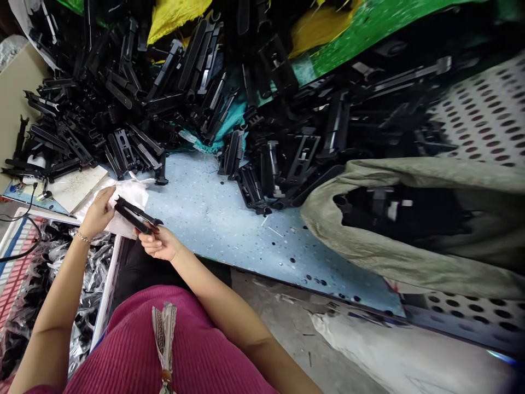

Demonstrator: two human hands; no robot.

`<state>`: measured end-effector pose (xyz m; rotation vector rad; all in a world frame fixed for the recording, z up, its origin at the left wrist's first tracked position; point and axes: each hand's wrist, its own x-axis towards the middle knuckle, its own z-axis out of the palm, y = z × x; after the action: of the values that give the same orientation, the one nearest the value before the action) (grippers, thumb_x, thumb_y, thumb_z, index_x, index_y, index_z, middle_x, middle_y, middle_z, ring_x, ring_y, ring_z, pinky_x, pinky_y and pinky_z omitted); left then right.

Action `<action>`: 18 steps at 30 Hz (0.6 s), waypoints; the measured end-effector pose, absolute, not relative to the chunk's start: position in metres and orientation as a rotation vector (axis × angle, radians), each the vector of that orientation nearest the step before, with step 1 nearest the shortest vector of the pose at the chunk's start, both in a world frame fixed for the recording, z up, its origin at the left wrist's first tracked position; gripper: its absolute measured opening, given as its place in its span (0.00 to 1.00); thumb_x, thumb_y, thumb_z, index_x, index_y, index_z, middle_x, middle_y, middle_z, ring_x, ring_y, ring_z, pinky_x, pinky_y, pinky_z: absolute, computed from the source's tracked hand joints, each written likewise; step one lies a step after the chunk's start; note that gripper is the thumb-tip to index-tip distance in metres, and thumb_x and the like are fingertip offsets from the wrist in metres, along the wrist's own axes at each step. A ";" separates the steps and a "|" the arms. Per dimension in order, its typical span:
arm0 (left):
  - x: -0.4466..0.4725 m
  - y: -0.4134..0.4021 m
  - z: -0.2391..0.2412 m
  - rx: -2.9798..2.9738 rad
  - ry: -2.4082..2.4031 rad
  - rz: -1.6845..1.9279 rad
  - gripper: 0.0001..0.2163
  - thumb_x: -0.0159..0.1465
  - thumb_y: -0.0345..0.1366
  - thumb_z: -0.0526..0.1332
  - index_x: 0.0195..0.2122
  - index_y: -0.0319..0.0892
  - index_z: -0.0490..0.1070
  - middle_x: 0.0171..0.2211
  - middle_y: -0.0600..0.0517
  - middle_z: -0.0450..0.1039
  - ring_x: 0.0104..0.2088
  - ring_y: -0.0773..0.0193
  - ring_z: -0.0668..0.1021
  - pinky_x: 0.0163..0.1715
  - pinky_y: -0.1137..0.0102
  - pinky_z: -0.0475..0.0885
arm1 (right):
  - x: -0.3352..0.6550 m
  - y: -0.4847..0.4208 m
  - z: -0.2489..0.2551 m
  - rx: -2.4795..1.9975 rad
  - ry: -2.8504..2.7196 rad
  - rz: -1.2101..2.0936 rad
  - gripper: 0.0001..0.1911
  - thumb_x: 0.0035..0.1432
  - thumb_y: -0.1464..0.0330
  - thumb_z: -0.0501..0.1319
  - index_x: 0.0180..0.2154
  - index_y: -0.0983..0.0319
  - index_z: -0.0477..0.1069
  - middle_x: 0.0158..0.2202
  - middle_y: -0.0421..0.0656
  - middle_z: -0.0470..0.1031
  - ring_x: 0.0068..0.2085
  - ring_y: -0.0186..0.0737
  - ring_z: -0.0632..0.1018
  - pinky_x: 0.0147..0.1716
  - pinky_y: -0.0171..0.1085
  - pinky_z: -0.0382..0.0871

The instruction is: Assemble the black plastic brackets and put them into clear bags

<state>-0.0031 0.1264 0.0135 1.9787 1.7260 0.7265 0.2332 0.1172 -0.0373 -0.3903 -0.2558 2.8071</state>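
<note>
My right hand (pixel 159 243) grips the near end of a long black plastic part (pixel 135 214), fingers closed round it. My left hand (pixel 98 210) pinches its far end together with a clear white plastic bag (pixel 129 192) lying under it. Both hands work at the near left edge of a light blue speckled table (pixel 213 219). A bracelet sits on my left wrist.
A big heap of the same black plastic parts (pixel 135 93) covers the back of the table. A grey-green sack (pixel 410 219) holding more parts lies at right. Bagged parts fill a bin (pixel 53 279) at lower left. Green and yellow sacks lie behind.
</note>
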 end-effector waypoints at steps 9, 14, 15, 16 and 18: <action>0.067 0.057 0.055 2.279 1.201 0.632 0.31 0.67 0.27 0.56 0.71 0.45 0.52 0.65 0.39 0.62 0.66 0.54 0.67 0.64 0.58 0.68 | 0.227 0.101 -0.003 -1.174 -1.259 1.794 0.10 0.64 0.61 0.61 0.34 0.61 0.70 0.26 0.37 0.71 0.28 0.34 0.72 0.29 0.33 0.66; 0.039 0.010 0.093 2.097 1.386 0.416 0.15 0.69 0.37 0.60 0.56 0.48 0.73 0.53 0.46 0.76 0.53 0.57 0.79 0.56 0.63 0.74 | 0.256 0.075 0.027 -0.750 -1.717 2.066 0.12 0.64 0.62 0.61 0.47 0.58 0.75 0.34 0.40 0.79 0.33 0.37 0.78 0.37 0.36 0.72; 0.027 -0.002 0.091 1.981 1.427 0.279 0.13 0.68 0.39 0.59 0.52 0.47 0.76 0.49 0.47 0.78 0.50 0.57 0.80 0.52 0.64 0.75 | 0.266 0.076 0.029 -0.725 -1.740 2.086 0.14 0.65 0.61 0.60 0.50 0.58 0.75 0.36 0.41 0.80 0.34 0.37 0.79 0.38 0.37 0.73; 0.015 -0.014 0.083 1.830 1.465 0.116 0.11 0.68 0.40 0.60 0.46 0.46 0.79 0.44 0.48 0.80 0.44 0.57 0.82 0.46 0.66 0.77 | 0.278 0.081 0.029 -0.777 -1.742 2.050 0.16 0.65 0.60 0.60 0.52 0.58 0.74 0.39 0.42 0.81 0.35 0.37 0.80 0.40 0.38 0.74; -0.007 -0.036 0.055 1.466 1.537 -0.186 0.11 0.65 0.40 0.62 0.30 0.40 0.79 0.25 0.51 0.77 0.28 0.59 0.81 0.30 0.68 0.77 | 0.310 0.099 0.024 -1.047 -1.707 1.810 0.19 0.66 0.58 0.58 0.53 0.58 0.74 0.42 0.44 0.81 0.37 0.40 0.81 0.42 0.42 0.75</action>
<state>-0.0072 -0.0365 0.0550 1.4665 1.5375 -0.1859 0.3097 0.0987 0.0243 -1.0470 -1.7074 1.8098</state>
